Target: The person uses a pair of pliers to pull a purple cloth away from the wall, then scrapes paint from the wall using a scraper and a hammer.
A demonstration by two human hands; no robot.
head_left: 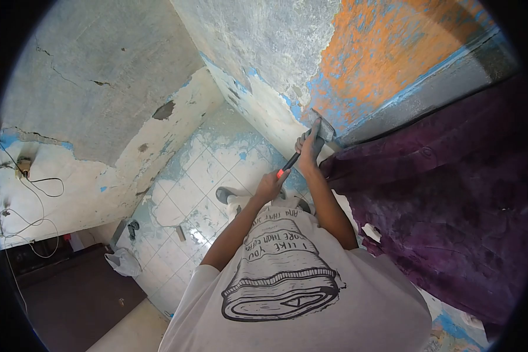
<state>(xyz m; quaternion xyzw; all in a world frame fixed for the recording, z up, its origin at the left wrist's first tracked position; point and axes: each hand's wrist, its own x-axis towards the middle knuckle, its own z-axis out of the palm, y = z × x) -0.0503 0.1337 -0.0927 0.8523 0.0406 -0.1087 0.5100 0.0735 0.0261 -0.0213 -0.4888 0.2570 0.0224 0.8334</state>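
Note:
A scraper with a black and red handle (289,163) and a broad grey blade (324,127) is held in both hands. My left hand (268,186) is wrapped round the red lower end of the handle. Higher up, my right hand (311,148) grips the scraper near its blade, fingers closed, with a finger or thumb stretched along the blade. The blade lies against the low part of the wall (358,76), by the border of flaking orange and blue paint. Bare grey plaster shows farther left on that wall. Whether the blade's edge bites under the paint is too small to tell.
A dark purple cloth (434,205) hangs close to my right arm. Paint flakes and dust lie on the tiled floor (176,202). Loose cables (41,202) hang from the left wall. A white plastic bag (123,261) lies beside a brown flat surface (82,299).

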